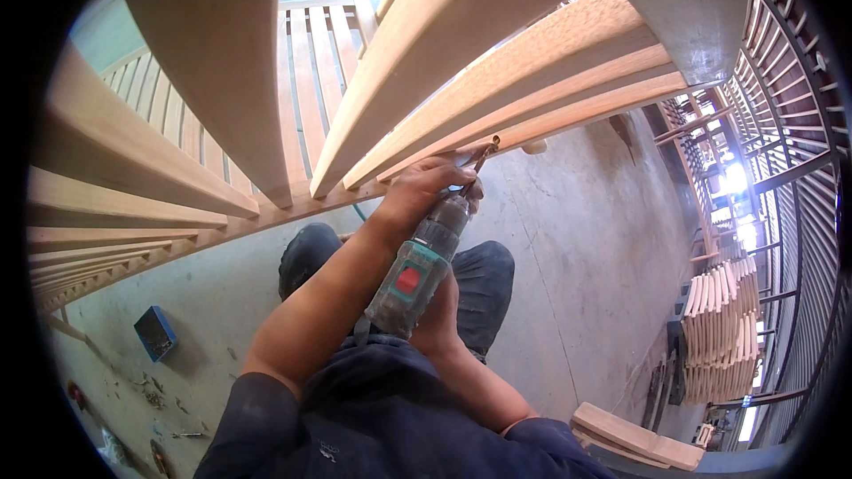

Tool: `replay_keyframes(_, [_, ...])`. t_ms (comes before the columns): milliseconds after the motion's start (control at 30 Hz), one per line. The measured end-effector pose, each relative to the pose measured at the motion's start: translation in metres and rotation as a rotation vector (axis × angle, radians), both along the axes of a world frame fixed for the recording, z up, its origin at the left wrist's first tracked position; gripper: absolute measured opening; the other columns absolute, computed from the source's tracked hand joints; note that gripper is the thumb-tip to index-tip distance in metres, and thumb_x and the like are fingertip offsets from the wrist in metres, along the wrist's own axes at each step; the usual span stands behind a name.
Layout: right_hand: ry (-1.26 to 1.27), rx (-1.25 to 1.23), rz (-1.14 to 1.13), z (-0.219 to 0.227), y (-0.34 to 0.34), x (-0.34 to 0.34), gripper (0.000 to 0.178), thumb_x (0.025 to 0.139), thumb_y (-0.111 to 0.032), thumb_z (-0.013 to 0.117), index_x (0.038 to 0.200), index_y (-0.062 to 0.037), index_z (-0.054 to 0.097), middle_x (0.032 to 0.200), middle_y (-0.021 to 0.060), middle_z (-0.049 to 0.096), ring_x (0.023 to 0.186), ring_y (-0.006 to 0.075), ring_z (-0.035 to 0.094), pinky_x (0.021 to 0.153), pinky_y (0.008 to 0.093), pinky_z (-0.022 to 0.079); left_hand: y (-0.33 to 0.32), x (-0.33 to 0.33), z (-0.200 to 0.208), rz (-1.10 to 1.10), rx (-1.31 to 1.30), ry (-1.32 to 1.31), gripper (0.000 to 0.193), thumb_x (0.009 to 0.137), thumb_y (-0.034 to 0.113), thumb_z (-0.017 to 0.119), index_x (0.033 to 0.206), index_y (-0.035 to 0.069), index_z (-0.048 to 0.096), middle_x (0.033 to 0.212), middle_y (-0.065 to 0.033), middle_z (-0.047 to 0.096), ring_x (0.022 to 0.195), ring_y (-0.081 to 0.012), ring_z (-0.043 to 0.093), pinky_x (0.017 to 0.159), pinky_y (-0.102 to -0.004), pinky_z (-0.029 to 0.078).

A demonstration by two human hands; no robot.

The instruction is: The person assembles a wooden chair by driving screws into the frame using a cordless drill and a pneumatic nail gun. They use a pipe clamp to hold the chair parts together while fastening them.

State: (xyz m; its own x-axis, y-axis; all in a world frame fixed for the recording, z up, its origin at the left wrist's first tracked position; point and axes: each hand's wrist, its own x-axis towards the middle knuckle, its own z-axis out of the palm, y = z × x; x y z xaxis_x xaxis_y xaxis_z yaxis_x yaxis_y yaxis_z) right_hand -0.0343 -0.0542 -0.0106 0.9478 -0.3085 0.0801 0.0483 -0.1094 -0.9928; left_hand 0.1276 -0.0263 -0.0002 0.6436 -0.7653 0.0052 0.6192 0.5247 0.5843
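Note:
A power drill [415, 270] with a dusty dark body, a teal band and a red patch lies along the middle, its front slanting up and to the right. My right hand [435, 319] is wrapped round its grip, mostly hidden under the body. Just past the chuck, my left hand [430, 184] is closed about the copper-coloured drill bit [484, 156]; its fingers show on both sides. The bit's tip meets a round hole [495, 140] in the edge of a pale wooden slat [586, 115]. That slat belongs to a large slatted wooden frame [311, 195] in front of me.
A small blue box [156, 333] stands on the concrete floor [568, 284] at left, near scattered bits and tools. Stacked curved wooden parts [723, 333] stand at right, beside dark metal racks [790, 239]. Pale boards [635, 439] lie at lower right. Another slatted piece [311, 62] is beyond the frame.

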Motion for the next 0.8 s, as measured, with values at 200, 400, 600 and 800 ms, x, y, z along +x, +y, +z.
replay_keyframes(200, [-0.029, 0.364, 0.095, 0.001, -0.004, -0.003, 0.031, 0.101, -0.021, 0.055, 0.129, -0.0101, 0.05, 0.117, 0.0049, 0.062, 0.105, 0.0211, 0.064, 0.096, 0.0403, 0.053, -0.001, -0.002, 0.004, 0.012, -0.038, 0.06, 0.016, 0.091, 0.016, 0.069, 0.092, 0.0, 0.07, 0.085, -0.0116, 0.071, 0.073, -0.017, 0.068, 0.066, -0.0288, 0.055])
replay_keyframes(400, [0.035, 0.888, 0.112, -0.007, -0.005, -0.003, 0.037, 0.109, -0.04, 0.036, 0.125, -0.0139, 0.057, 0.114, 0.0055, 0.066, 0.106, 0.0241, 0.066, 0.096, 0.0453, 0.053, 0.0, -0.003, 0.008, 0.009, -0.024, 0.068, 0.025, 0.09, 0.013, 0.067, 0.107, -0.005, 0.062, 0.089, -0.0155, 0.067, 0.074, -0.0216, 0.067, 0.069, -0.0313, 0.055])
replay_keyframes(600, [0.144, 1.008, 0.097, -0.019, -0.015, -0.023, 0.032, 0.104, -0.033, 0.049, 0.119, -0.0065, 0.058, 0.106, 0.0077, 0.065, 0.099, 0.0248, 0.067, 0.088, 0.0445, 0.058, 0.0, -0.013, 0.029, 0.093, -0.125, 0.163, 0.025, 0.094, 0.014, 0.065, 0.111, -0.004, 0.061, 0.104, -0.0178, 0.068, 0.08, -0.0232, 0.068, 0.077, -0.0342, 0.057])
replay_keyframes(800, [0.226, 1.166, 0.122, -0.079, -0.047, -0.07, 0.053, 0.093, -0.053, 0.06, 0.125, -0.0103, 0.057, 0.111, 0.0062, 0.062, 0.108, 0.0234, 0.061, 0.104, 0.0472, 0.049, -0.035, -0.018, 0.027, 0.297, -0.149, 0.322, 0.023, 0.095, 0.017, 0.07, 0.111, 0.002, 0.062, 0.099, -0.0124, 0.07, 0.085, -0.0224, 0.069, 0.077, -0.0339, 0.058])
